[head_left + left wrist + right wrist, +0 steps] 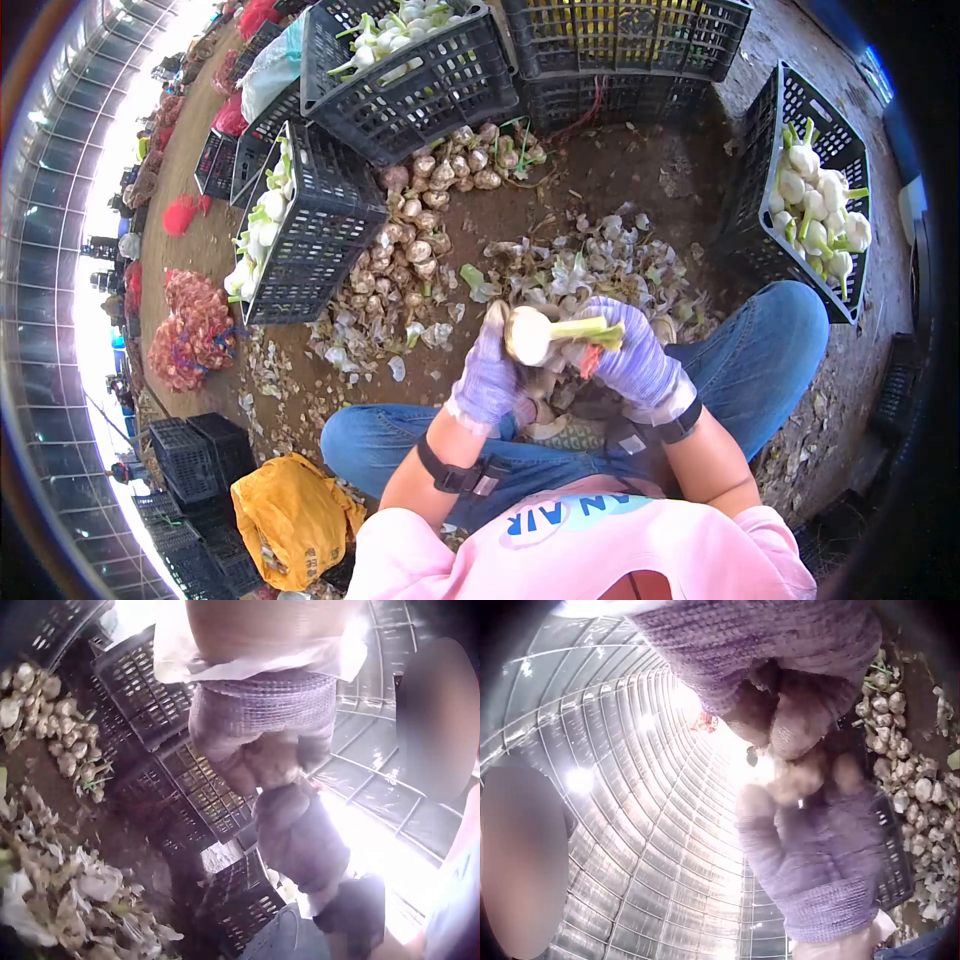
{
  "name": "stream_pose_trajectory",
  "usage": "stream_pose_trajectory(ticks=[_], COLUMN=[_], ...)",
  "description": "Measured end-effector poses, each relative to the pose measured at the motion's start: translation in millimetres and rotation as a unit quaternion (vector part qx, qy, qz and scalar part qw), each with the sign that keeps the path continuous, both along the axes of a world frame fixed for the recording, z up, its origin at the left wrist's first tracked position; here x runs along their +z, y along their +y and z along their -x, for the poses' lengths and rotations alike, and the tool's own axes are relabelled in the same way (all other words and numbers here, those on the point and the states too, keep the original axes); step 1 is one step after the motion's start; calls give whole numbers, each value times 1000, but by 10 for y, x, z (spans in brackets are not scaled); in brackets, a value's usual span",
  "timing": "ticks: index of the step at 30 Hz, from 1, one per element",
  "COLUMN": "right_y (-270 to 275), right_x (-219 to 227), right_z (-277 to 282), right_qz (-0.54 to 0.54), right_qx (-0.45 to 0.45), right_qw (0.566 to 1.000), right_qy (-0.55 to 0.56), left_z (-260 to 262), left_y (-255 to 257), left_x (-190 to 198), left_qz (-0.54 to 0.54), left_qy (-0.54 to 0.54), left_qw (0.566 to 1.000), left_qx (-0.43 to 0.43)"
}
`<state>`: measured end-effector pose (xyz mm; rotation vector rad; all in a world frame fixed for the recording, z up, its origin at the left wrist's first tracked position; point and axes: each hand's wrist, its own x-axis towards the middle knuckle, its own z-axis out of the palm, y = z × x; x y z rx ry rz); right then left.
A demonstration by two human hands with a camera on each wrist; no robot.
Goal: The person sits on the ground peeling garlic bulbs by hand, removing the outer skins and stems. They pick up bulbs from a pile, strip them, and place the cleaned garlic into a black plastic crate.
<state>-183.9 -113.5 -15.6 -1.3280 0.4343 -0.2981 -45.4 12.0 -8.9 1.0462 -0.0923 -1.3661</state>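
In the head view my gloved left hand (490, 365) grips a white garlic bulb (528, 335), its fingers along the bulb's left side. The bulb's pale green stem (585, 327) points right, across the fingers of my gloved right hand (640, 360). That hand is curled round a small red-orange thing (591, 361), most of it hidden; I cannot tell its kind. Both hands meet closely over my lap. In the right wrist view the right hand (780, 667) bends its fingers toward the left hand (825, 855). The left wrist view shows both gloves dim, the bulb hidden.
Unpeeled garlic bulbs (420, 230) lie heaped ahead on the left, beside loose peelings (590, 260). Black crates of trimmed garlic stand at left (315, 235), at the back (430, 90) and at right (760, 190). A yellow sack (295, 520) lies at lower left.
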Motion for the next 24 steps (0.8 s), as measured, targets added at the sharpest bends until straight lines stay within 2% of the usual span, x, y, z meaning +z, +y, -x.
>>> stream_pose_trajectory(ticks=[1,2,3,4,5,6,7,8,9,10,11,12,14,15,17,18,19,21,24], right_y=[23,56,60,55,49,59,36,16,1,90,98,97,91,93,86,81,50,-16,8], right_x=[-53,-64,-59,-53,-57,-131,-167,-199,-213,-131,-151,-186,-185,-138,-15,15,-15,-95,162], right_z=[1,-17,-46,-77,-93,-78,-49,-15,-5,19,2,-19,-52,-60,-73,-60,-38,12,9], right_qz=[105,-50,-51,-128,-205,-186,-188,-284,-374,-462,-463,-445,-402,-402,-372,-427,-427,-524,-491], right_qx=[0,8,9,-32,-72,-64,-66,-30,6,-51,-50,-63,-93,-95,-83,-90,-89,-13,-42], right_qw=[992,996,996,989,975,978,978,953,918,869,869,878,892,892,914,885,885,829,858], right_qy=[-68,-71,-70,-64,-56,-63,-62,-97,-133,-168,-166,-164,-182,-182,-140,-161,-161,-196,-144], left_z=[35,66,76,54,140,286,365,282,195,147,123,119,118,129,132,62,22,-37,-28], left_y=[-12,-29,-36,-21,-58,-118,-150,-121,-38,-32,-30,-38,-82,-83,-77,-31,-25,-27,11], left_x=[-69,-127,-154,-99,-35,29,51,0,68,83,88,62,1,19,128,125,82,2,-17], left_qz=[-3,-51,-98,-41,-42,-53,-63,-18,-1,-22,-43,-43,86,86,-10,4,5,165,90], left_qy=[1,37,72,-4,-3,-149,-290,-344,-133,-108,-82,-82,-90,-89,-214,-134,-135,-13,-100], left_qw=[1000,998,991,999,999,987,950,934,989,993,995,995,990,990,976,991,991,986,988], left_qx=[2,27,51,-18,-18,42,99,95,60,49,40,41,62,61,42,20,22,21,75])
